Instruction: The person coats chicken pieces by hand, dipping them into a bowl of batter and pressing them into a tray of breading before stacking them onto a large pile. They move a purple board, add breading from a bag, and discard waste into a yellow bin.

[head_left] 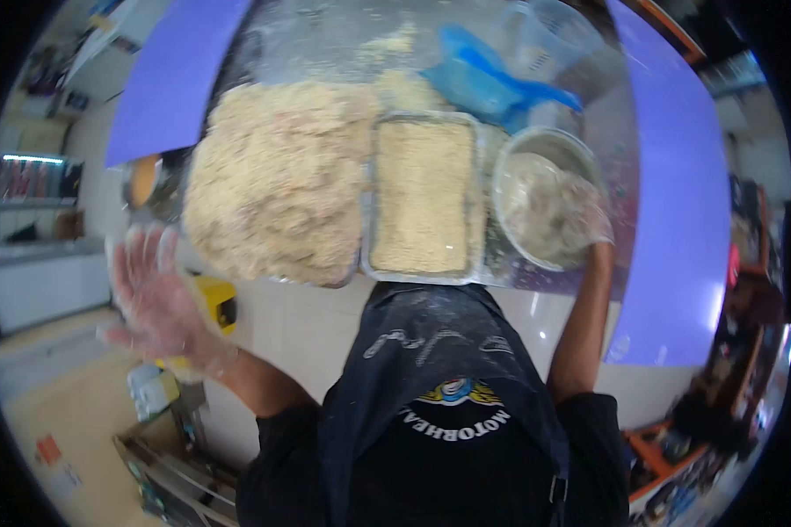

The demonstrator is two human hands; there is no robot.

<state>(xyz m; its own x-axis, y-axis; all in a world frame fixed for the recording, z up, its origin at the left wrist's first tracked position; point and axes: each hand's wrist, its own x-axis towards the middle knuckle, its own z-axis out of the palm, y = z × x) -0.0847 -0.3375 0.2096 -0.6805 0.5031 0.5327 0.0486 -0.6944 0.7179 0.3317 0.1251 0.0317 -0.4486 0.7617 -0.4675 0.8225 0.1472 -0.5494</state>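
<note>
My left hand, in a clear, flour-dusted glove, is raised off the left side of the table with its fingers spread and nothing in it. On the right, my right hand reaches over the rim of a round tub into a pale, wet-looking mixture; its fingers are blurred and partly hidden there. Between the hands stands a rectangular metal tray filled with level, pale yellow crumbs. To its left, a large heap of crumbs shows some pinkish bits.
Behind the tub lie a blue plastic bag and a clear measuring jug. Purple panels flank the metal table. A yellow object stands below, near my left wrist. Loose crumbs lie behind the tray.
</note>
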